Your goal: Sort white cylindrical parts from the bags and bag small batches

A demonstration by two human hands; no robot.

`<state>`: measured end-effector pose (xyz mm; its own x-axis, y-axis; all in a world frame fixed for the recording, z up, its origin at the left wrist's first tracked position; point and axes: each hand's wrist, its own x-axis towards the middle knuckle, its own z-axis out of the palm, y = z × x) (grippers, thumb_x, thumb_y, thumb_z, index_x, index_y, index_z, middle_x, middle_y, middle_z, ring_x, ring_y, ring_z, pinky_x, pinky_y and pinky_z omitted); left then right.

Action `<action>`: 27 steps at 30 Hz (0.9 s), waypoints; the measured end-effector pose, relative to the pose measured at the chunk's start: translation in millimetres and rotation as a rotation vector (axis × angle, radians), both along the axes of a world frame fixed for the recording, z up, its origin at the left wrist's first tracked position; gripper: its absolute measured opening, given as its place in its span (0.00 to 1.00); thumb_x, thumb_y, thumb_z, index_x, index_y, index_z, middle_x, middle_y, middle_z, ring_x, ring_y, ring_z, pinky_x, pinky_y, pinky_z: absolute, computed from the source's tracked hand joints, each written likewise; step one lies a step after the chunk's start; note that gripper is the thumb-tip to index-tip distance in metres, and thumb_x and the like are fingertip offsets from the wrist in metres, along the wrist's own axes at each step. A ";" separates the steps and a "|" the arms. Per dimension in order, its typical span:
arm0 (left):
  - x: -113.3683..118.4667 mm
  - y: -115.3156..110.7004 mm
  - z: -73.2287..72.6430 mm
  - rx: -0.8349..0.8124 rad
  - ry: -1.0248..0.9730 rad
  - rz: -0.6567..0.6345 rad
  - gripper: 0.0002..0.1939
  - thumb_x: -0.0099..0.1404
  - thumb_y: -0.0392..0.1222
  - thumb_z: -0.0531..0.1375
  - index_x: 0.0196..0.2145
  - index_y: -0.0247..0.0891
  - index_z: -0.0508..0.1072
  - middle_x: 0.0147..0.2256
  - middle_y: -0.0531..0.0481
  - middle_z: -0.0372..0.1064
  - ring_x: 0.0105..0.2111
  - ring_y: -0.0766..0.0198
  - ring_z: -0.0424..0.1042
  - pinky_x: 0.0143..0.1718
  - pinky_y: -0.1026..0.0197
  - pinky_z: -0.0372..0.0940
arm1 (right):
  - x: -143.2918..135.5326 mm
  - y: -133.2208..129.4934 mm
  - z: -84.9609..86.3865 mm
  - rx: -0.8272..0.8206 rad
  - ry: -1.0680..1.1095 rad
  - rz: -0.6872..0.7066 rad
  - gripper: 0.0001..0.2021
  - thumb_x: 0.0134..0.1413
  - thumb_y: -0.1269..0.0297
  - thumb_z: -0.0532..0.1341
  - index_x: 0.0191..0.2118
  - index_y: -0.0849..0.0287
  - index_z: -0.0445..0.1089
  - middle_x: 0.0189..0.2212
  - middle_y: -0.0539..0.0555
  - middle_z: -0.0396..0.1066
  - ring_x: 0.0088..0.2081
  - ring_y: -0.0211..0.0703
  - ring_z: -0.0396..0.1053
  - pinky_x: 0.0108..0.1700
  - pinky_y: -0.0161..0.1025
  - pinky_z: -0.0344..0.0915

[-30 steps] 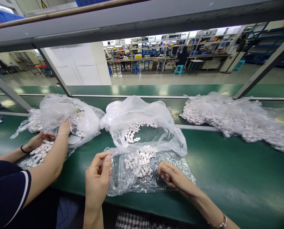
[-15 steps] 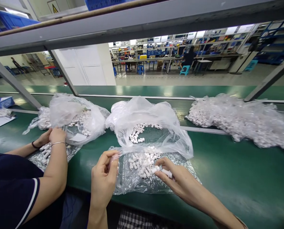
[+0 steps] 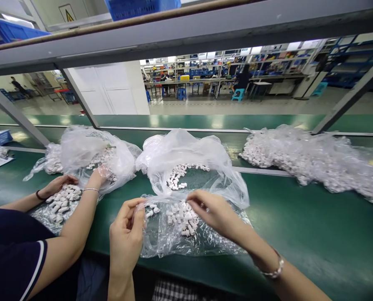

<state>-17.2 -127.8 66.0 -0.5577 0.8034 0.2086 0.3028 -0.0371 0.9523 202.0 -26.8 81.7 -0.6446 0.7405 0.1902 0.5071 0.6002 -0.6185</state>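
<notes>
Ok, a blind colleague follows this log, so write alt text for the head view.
The left hand pinches clear plastic on a green workbench; the right hand is at small white parts. At left, a co-worker's arms reach over similar parts; bagged white parts lie at right.

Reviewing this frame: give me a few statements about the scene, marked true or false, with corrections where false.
1. The left hand pinches the edge of some clear plastic. True.
2. The right wrist is bare. False: a bracelet is around it, behind the right hand.
3. Small white pieces lie between the person's two hands. True.
4. The worktop is red. False: the worktop is green.
5. A co-worker's arms reach in from the right. False: the co-worker's forearm comes from the left.
6. A long bagged heap lies on the right side. True.
</notes>
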 end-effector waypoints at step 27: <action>2.6 6.0 -11.0 -0.047 0.014 -0.035 0.17 0.66 0.56 0.59 0.43 0.41 0.74 0.22 0.55 0.62 0.21 0.69 0.60 0.21 0.69 0.57 | 33.6 -0.5 -95.2 -0.378 -0.100 -0.171 0.22 0.57 0.42 0.54 0.41 0.58 0.66 0.24 0.47 0.59 0.25 0.25 0.51 0.29 0.28 0.44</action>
